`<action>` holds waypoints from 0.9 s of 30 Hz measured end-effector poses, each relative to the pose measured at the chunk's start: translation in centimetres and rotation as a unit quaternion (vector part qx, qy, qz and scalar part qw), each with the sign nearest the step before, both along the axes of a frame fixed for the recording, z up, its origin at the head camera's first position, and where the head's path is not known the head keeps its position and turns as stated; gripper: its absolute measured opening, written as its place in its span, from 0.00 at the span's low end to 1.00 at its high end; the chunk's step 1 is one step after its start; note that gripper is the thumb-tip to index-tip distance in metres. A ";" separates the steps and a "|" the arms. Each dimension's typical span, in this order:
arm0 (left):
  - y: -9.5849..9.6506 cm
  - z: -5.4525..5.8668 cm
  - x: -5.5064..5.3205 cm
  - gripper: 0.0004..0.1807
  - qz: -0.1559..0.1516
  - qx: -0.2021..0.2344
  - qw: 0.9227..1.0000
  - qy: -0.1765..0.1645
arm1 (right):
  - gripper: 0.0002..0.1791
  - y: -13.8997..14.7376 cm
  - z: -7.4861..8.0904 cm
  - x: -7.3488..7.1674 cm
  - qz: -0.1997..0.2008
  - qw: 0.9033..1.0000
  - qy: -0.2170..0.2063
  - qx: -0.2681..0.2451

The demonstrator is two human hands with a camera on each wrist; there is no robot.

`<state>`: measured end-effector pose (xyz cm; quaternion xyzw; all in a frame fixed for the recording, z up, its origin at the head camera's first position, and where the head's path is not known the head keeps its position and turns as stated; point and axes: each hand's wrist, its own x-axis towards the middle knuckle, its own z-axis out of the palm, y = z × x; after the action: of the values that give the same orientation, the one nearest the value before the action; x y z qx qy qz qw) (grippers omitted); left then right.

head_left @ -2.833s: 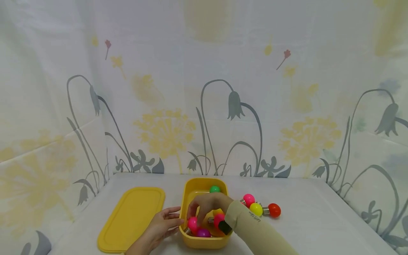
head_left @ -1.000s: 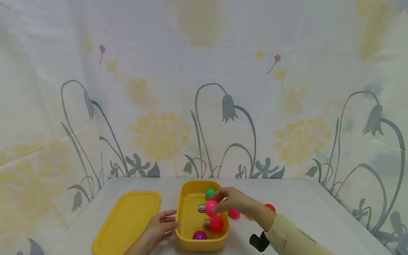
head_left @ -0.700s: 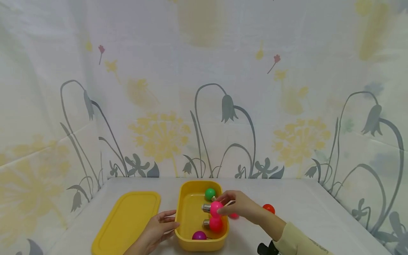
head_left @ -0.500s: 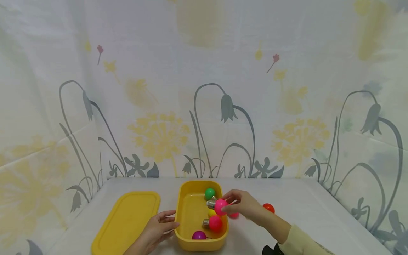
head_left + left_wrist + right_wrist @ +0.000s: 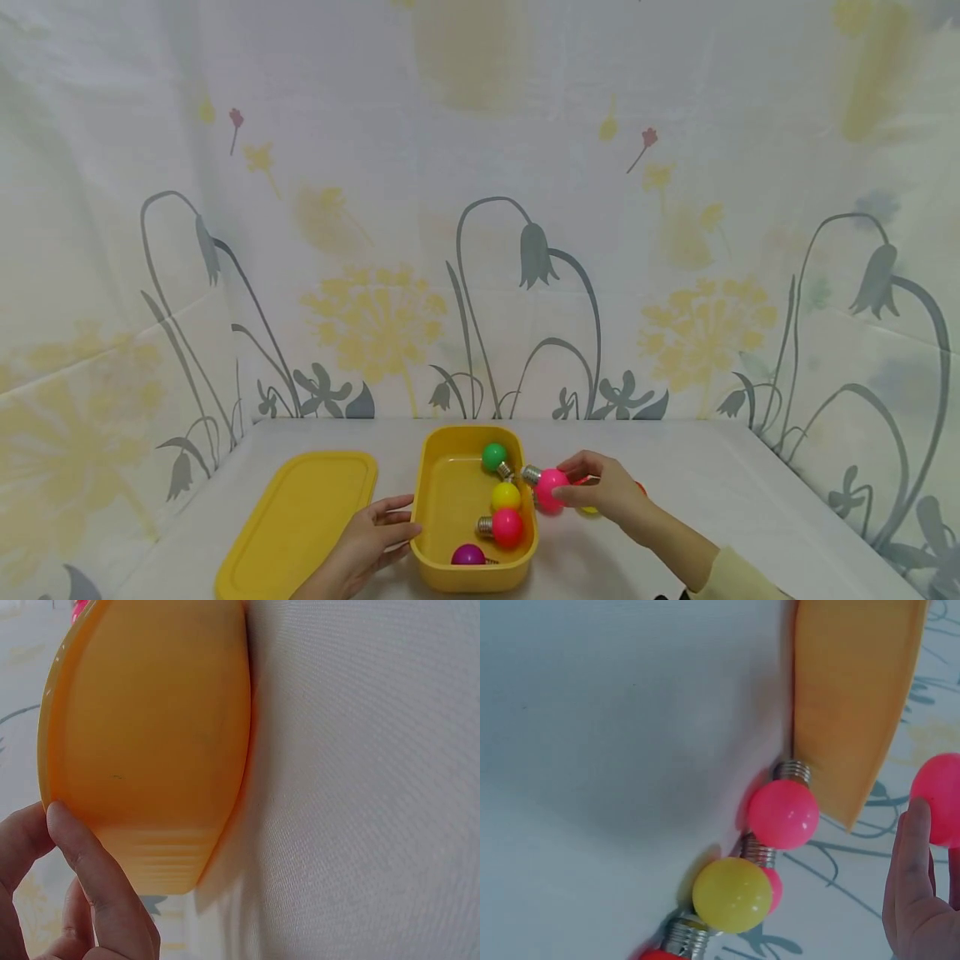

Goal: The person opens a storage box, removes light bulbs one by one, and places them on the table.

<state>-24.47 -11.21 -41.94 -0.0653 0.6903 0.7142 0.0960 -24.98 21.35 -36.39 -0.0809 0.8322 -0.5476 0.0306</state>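
In the head view, my right hand (image 5: 603,490) pinches a pink light bulb (image 5: 552,487) between thumb and fingers, its silver screw base toward the yellow box (image 5: 474,577). That bulb hangs just right of the box's rim, and its round end shows at the right edge of the right wrist view (image 5: 939,796). Inside the box lie a green bulb (image 5: 494,456), a yellow bulb (image 5: 506,497), a pinkish-red bulb (image 5: 509,527) and a purple bulb (image 5: 468,554). Fairly straight fingers of my left hand (image 5: 375,533) touch the box's left rim and outer wall.
A yellow lid (image 5: 300,521) lies flat left of the box. On the white table right of the box, partly hidden by my right hand in the head view, are pink (image 5: 784,814), yellow (image 5: 732,895) and red (image 5: 662,955) bulbs. A flower-print cloth (image 5: 480,208) hangs behind.
My right hand has lifted the pink bulb from the box's near left corner and carried it right, past the right rim, uncovering the yellow bulb inside. My left hand stays at the rim.
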 end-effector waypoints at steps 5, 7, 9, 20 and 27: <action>-0.1 0.1 0.2 0.30 0.001 0.001 1.000 0.001 | 0.21 0.8 -0.5 0.3 -0.008 1.000 0.003 -0.009; -0.1 0.1 0.2 0.30 0.000 0.002 1.000 0.003 | 0.20 1.1 -0.7 0.4 -0.016 1.000 0.003 -0.009; -0.1 0.1 0.3 0.30 0.000 0.002 1.000 0.005 | 0.20 1.4 -0.9 0.4 -0.020 1.000 0.002 -0.013; -0.2 0.0 0.1 0.31 -0.002 0.001 1.000 0.004 | 0.21 2.4 -3.0 0.2 -0.089 0.995 -0.038 -0.003; -0.1 0.1 0.3 0.30 -0.011 0.008 1.000 0.012 | 0.24 2.7 -4.3 -0.2 -0.146 0.986 -0.076 0.020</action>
<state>-24.16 -11.28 -41.86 -0.0486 0.6866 0.7190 0.0964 -25.16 24.00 -40.70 0.0837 0.8412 -0.5340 0.0154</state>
